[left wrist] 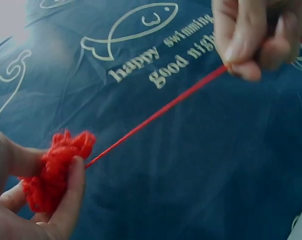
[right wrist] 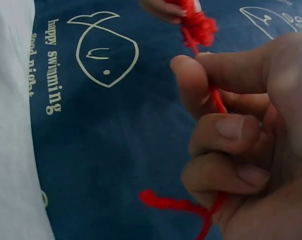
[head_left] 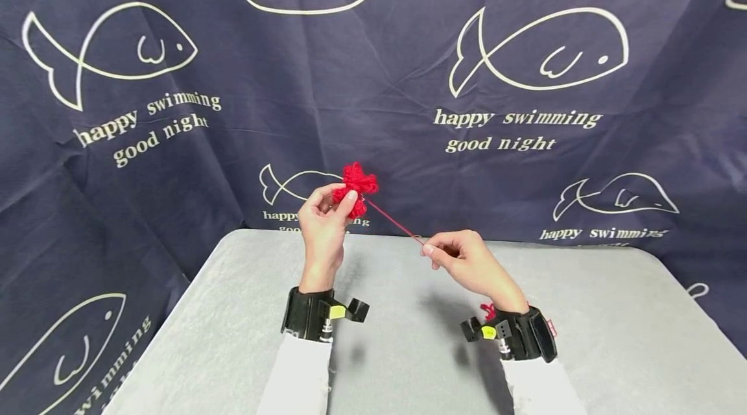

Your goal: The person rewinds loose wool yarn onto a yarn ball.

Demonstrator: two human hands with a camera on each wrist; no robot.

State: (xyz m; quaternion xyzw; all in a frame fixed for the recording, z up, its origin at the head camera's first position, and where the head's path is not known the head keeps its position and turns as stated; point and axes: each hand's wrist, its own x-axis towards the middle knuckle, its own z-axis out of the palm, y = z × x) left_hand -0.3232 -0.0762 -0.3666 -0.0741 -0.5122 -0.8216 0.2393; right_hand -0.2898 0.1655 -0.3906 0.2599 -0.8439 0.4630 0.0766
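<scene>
My left hand (head_left: 323, 237) pinches a small red crocheted piece (head_left: 358, 179) with petal-like loops, held up above the table's far edge. From it a strand of red yarn (head_left: 392, 220) runs straight and taut, slanting down to my right hand (head_left: 474, 264). There, thumb and index finger pinch the yarn, while the other fingers curl in toward the palm. In the right wrist view the yarn passes along behind those fingers and comes out below the hand, beside a thicker red yarn end (right wrist: 171, 202). The left thumb covers part of the crocheted piece.
A light grey table (head_left: 403, 350) lies under both forearms. Behind it hangs a dark blue cloth (head_left: 373, 78) printed with white fish and lettering. Black straps with small cameras circle the left wrist (head_left: 309, 314) and right wrist (head_left: 528, 334). Red yarn (head_left: 488, 311) shows beside the right strap.
</scene>
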